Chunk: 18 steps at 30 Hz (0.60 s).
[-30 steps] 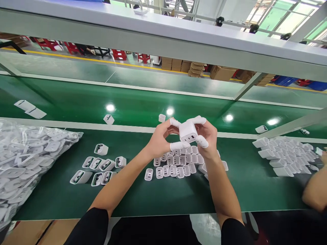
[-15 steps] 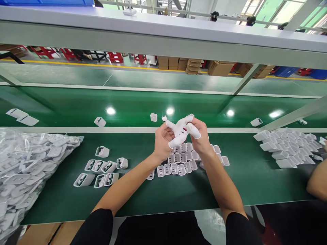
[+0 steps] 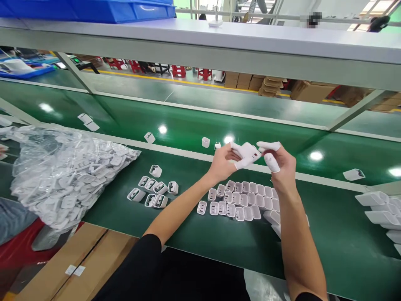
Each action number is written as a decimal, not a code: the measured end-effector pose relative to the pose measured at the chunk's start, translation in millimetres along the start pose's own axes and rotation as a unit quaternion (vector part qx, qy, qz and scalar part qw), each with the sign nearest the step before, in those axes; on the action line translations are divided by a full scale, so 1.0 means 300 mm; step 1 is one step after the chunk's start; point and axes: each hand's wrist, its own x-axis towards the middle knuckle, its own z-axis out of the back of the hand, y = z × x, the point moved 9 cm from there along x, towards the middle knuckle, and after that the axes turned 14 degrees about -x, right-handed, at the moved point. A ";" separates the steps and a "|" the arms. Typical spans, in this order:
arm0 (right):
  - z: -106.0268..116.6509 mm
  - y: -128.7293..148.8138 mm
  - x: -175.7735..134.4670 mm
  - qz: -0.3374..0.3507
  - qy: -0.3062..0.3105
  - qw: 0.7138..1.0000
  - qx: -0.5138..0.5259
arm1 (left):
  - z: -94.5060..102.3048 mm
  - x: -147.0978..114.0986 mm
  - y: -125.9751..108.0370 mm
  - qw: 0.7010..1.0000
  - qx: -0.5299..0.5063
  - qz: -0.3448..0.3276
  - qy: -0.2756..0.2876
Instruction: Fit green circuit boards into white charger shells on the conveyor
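My left hand (image 3: 223, 164), with white finger covers, is closed on a white plastic charger housing (image 3: 249, 151), whose end with small slots faces right. Just right of it hovers my right hand (image 3: 284, 165), also in finger covers. Its thumb and index finger are apart, and I see nothing between them. Below both hands, rows of white open-topped housings (image 3: 239, 213) stand on the green table, partly hidden by my right forearm. Left of these, a small group of housings with dark and metal parts inside (image 3: 151, 184) stands near my left forearm.
A clear plastic bag of white parts (image 3: 94, 171) lies at the left. More white housings (image 3: 380, 217) are stacked at the right edge. Behind the pale rail are a few loose housings (image 3: 205, 142). A shelf (image 3: 250, 46) crosses above, carrying a blue bin (image 3: 144, 11).
My right hand has come off the housing and moved right, while my left hand keeps hold of it. The view has turned left, showing more of the bag and the blue bin.
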 end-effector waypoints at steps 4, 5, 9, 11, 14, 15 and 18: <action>0.050 0.001 -0.004 0.013 -0.067 0.998 -0.018 | 0.119 0.130 0.073 0.899 0.434 0.056 -0.032; 0.052 0.005 -0.005 0.013 -0.070 0.997 -0.018 | 0.131 0.161 0.102 0.867 0.494 0.065 -0.019; 0.044 0.036 -0.014 0.013 -0.057 0.998 -0.030 | 0.153 0.241 0.209 0.828 0.555 0.070 0.031; 0.041 0.050 -0.019 0.018 -0.050 0.998 -0.038 | 0.161 0.256 0.246 0.821 0.564 0.070 0.050; 0.041 0.059 -0.022 0.026 -0.046 0.998 -0.039 | 0.182 0.258 0.267 0.822 0.561 0.068 0.070; 0.040 0.059 -0.022 0.027 -0.043 0.998 -0.034 | 0.198 0.256 0.263 0.824 0.559 0.069 0.068; 0.039 0.060 -0.022 0.026 -0.038 0.999 -0.022 | 0.306 0.246 0.211 0.825 0.560 0.075 -0.004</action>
